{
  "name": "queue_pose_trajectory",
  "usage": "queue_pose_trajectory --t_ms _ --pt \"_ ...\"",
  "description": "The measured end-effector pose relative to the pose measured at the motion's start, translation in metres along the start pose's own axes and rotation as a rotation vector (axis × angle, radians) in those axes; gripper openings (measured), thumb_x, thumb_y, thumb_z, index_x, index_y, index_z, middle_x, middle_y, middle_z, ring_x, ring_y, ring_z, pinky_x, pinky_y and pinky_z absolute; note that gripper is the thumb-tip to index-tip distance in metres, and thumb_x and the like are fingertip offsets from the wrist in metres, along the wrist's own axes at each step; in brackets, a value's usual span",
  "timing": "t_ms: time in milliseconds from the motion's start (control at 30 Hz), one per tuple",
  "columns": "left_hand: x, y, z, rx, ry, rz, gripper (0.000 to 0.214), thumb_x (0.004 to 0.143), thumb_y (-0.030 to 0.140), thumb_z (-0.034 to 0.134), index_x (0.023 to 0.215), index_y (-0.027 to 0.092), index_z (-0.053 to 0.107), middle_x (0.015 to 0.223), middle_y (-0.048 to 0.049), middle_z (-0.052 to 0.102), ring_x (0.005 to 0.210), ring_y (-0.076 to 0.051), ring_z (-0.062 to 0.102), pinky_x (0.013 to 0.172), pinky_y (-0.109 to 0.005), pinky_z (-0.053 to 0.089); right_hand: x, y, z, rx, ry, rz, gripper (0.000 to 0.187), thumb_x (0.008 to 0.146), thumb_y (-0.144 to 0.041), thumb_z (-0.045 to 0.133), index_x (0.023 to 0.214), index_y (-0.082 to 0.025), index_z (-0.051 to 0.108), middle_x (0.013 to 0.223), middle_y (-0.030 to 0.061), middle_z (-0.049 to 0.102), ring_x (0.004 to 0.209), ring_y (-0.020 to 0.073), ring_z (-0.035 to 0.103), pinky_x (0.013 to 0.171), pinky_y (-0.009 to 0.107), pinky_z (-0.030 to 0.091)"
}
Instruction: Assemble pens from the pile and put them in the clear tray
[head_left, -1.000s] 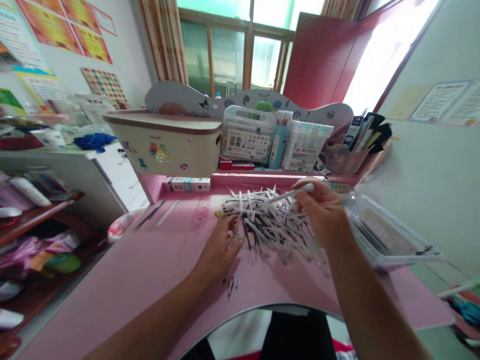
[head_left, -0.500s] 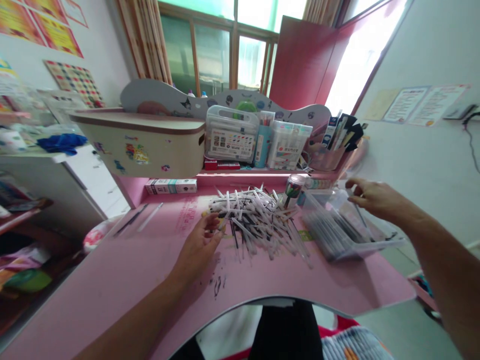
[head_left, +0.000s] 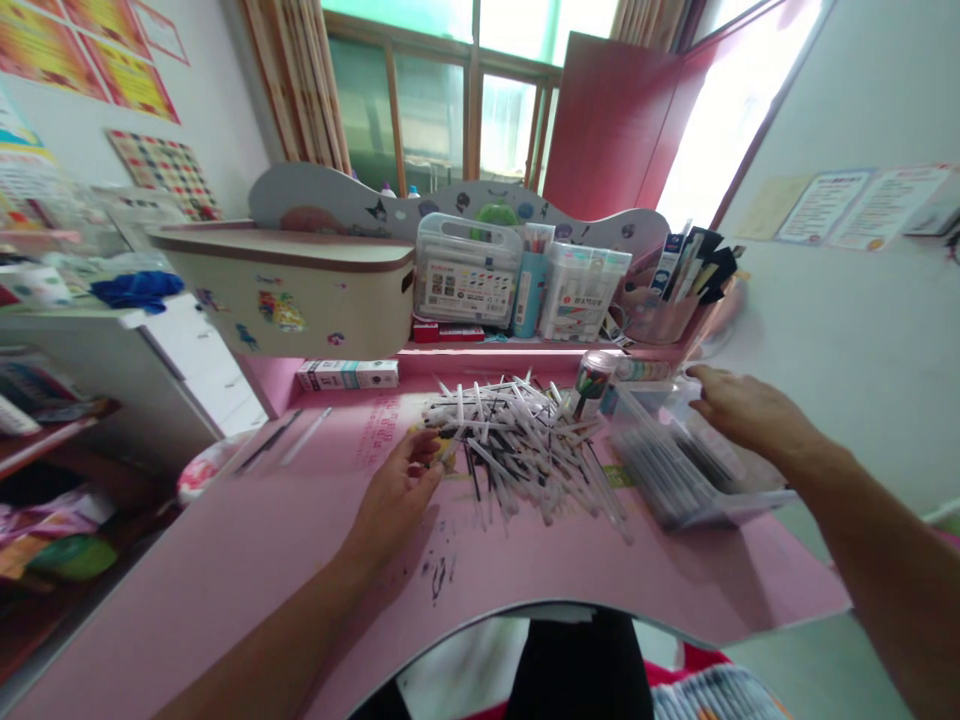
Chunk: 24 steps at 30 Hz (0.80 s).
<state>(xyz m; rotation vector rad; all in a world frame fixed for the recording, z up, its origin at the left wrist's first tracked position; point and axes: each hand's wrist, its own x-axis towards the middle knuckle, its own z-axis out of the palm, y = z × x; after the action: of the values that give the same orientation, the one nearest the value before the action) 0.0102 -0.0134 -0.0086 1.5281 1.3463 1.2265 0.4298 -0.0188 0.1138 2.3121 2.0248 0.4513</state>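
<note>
A heap of white and black pens (head_left: 517, 440) lies in the middle of the pink desk (head_left: 247, 560). My left hand (head_left: 401, 490) rests on the desk at the heap's left edge, its fingers curled round a small yellowish thing I cannot make out. My right hand (head_left: 739, 410) reaches over the clear plastic box (head_left: 690, 465) at the right, which holds several pens. Its fingers are bent down at the box's far end; what they hold, if anything, is hidden.
A small printed can (head_left: 590, 380) stands between heap and box. On the shelf behind are marker cases (head_left: 466, 270), a pen holder (head_left: 675, 300) and a beige cabinet (head_left: 292, 290). Two loose pens (head_left: 281, 440) lie at the left. Black scribbles (head_left: 439, 575) mark the desk's front edge.
My right hand lifted a white pen from the heap, carried it right to the clear box, and now sits lower over the box. The left hand has barely moved.
</note>
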Motion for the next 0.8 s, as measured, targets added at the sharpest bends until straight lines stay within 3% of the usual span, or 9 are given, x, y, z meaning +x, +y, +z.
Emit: queue_pose_trajectory --t_ms 100,200,300,400,567,800 --pt "0.001 -0.001 0.0 -0.011 0.014 -0.017 0.044 0.076 0.038 0.067 0.114 0.017 0.065 0.11 -0.0104 0.069 0.094 -0.024 0.065 0.085 -0.04 0.051 -0.015 -0.049 -0.034 0.135 0.139 -0.111 0.032 0.095 -0.024 0.053 0.124 -0.016 0.064 0.103 0.0126 0.074 0.085 0.0239 0.069 0.072 0.031 0.045" --pt "0.002 0.0 -0.001 -0.023 0.026 -0.038 0.044 0.076 0.04 0.066 0.114 0.016 0.065 0.112 -0.0116 0.068 0.097 -0.025 0.065 0.088 -0.042 0.05 -0.026 -0.112 -0.051 0.291 0.03 -0.358 0.02 0.094 -0.022 0.054 0.097 -0.019 0.074 0.094 0.0064 0.075 0.085 0.0191 0.067 0.077 0.028 0.045" --pt "0.002 0.003 -0.004 -0.033 0.036 -0.061 0.043 0.074 0.039 0.066 0.111 0.016 0.066 0.11 -0.0117 0.069 0.095 -0.026 0.065 0.086 -0.042 0.051 -0.028 -0.171 -0.043 0.329 -0.156 -0.53 0.02 0.093 -0.021 0.056 0.089 -0.017 0.075 0.094 0.0082 0.075 0.09 0.0198 0.067 0.082 0.027 0.045" --pt "0.002 0.007 -0.006 -0.027 0.04 -0.084 0.037 0.075 0.038 0.066 0.105 0.017 0.068 0.108 -0.011 0.071 0.088 -0.024 0.066 0.082 -0.04 0.051 -0.027 -0.211 -0.018 0.28 -0.253 -0.514 0.02 0.093 -0.023 0.057 0.094 -0.015 0.076 0.102 0.0132 0.074 0.099 0.0259 0.068 0.082 0.032 0.047" --pt "-0.001 0.014 -0.004 -0.06 -0.005 -0.107 0.025 0.077 0.035 0.065 0.095 0.018 0.07 0.096 -0.0072 0.072 0.076 -0.021 0.064 0.072 -0.035 0.051 -0.024 -0.237 0.019 0.285 -0.214 -0.411 0.024 0.094 -0.031 0.057 0.102 -0.014 0.072 0.109 0.0155 0.071 0.099 0.0293 0.069 0.078 0.034 0.05" --pt "-0.005 0.016 0.0 -0.082 -0.088 -0.113 0.019 0.077 0.031 0.063 0.089 0.018 0.071 0.089 -0.0062 0.071 0.071 -0.019 0.062 0.067 -0.031 0.05 -0.023 -0.244 0.035 0.287 -0.156 -0.379 0.025 0.093 -0.024 0.05 0.101 -0.014 0.071 0.106 0.0155 0.071 0.093 0.0291 0.07 0.074 0.035 0.05"
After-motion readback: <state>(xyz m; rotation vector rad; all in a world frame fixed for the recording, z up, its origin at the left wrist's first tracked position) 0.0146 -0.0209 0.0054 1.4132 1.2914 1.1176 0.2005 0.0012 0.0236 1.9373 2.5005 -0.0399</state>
